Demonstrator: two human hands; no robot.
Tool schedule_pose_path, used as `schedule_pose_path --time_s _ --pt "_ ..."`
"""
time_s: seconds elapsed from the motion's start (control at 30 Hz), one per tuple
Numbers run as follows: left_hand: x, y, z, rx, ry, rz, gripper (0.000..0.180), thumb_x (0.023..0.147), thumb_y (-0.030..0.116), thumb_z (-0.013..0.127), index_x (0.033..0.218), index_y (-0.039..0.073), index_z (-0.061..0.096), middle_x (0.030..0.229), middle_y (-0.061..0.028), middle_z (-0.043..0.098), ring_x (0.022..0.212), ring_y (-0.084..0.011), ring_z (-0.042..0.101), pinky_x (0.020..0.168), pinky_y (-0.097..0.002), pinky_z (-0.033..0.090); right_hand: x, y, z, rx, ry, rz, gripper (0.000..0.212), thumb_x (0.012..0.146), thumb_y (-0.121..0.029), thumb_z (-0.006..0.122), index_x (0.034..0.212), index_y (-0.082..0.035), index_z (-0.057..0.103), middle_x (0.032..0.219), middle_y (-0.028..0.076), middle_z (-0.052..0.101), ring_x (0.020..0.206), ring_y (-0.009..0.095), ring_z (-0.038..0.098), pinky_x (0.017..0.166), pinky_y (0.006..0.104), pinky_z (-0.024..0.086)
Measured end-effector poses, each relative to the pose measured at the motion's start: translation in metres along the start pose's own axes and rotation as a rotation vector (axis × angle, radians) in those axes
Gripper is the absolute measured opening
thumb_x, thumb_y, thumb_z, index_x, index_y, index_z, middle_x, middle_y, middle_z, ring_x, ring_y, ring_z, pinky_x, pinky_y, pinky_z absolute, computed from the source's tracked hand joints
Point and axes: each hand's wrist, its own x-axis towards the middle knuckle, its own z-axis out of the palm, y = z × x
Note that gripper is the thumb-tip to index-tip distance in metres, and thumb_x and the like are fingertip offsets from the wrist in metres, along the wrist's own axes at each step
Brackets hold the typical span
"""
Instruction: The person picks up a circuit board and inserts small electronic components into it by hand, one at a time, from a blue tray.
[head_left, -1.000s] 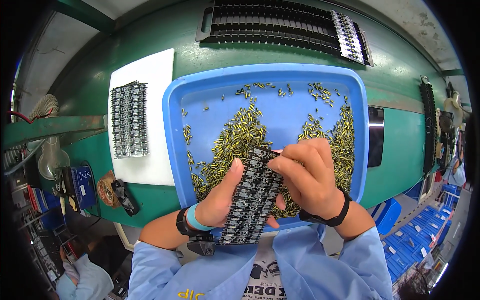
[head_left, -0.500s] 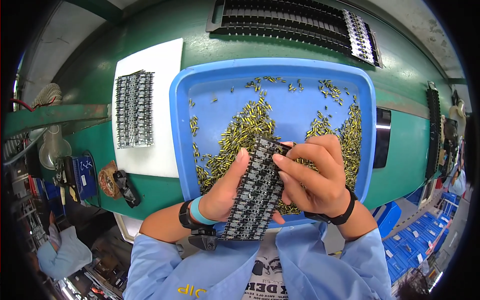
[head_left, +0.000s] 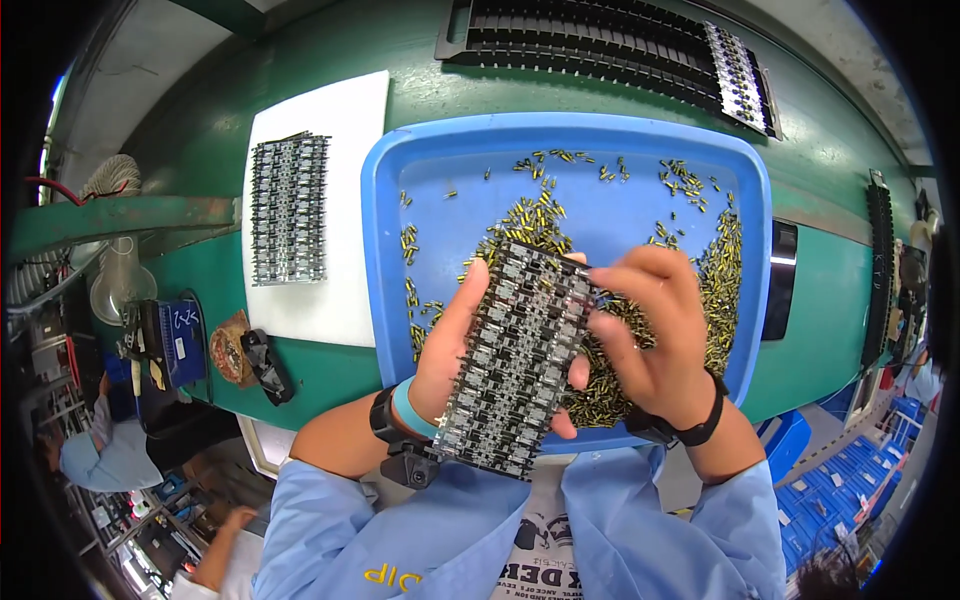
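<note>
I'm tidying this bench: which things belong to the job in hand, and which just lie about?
Likely the job:
circuit panel in left hand
small yellow-black parts
blue tray
similar panel on white board

Apparently lying about:
dark slab
round brown item

Electronics workshop: circuit boards, loose components, workbench

Green tabletop; flat glossy black rectangular panel lying on it, right side. Left: green metal bar running inward, clear glass bulb below it, blue box, round brown disc beside black plastic piece. Lower right: blue plastic crates. Lower left: person in light-blue top.
</note>
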Motion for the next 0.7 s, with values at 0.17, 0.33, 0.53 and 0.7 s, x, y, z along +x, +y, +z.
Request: schedule_pose_path --time_s 0.17,0.33,0.53,0.7 --pt "0.000 -0.001 0.008 0.023 -0.111 0.080 0.079 0.111 0.069 0.027 0.170 0.015 0.026 0.150 -0.0222 0.053 0.121 -0.0359 0.066 0.090 -0.0646 0.064 -0.005 0.017 -0.005 0.050 -0.073 0.132 0.026 0.083 -0.004 0.081 0.108 -0.004 0.073 0.095 0.009 0.066 0.082 0.026 0.061 0.075 0.0395 0.049" --pt "0.001 -0.007 0.012 0.247 0.010 0.220 0.080 0.111 0.069 0.029 0.170 0.016 0.022 0.151 -0.0204 0.053 0.122 -0.0338 0.066 0.098 -0.0586 0.063 -0.007 0.012 -0.005 -0.073 -0.022 -0.002 0.025 0.082 -0.005 0.083 0.106 -0.003 0.073 0.094 0.007 0.067 0.080 0.023 0.062 0.070 0.0379 0.047" --pt "0.004 -0.013 0.000 0.431 0.030 0.386 0.088 0.107 0.076 0.026 0.172 0.018 0.015 0.153 -0.0214 0.052 0.125 -0.0333 0.066 0.104 -0.0489 0.060 -0.005 -0.013 -0.001 0.063 -0.226 -0.283 0.038 0.082 -0.014 0.086 0.118 -0.005 0.077 0.093 0.003 0.065 0.082 0.024 0.063 0.070 0.0387 0.046" --pt "0.005 -0.011 0.004 0.596 0.090 0.390 0.090 0.107 0.077 0.025 0.171 0.014 0.016 0.148 -0.0195 0.057 0.123 -0.0287 0.068 0.106 -0.0424 0.058 -0.005 -0.016 0.008 0.019 -0.220 -0.377 0.051 0.083 -0.025 0.085 0.130 -0.009 0.078 0.091 0.000 0.062 0.077 0.021 0.058 0.069 0.0369 0.042"
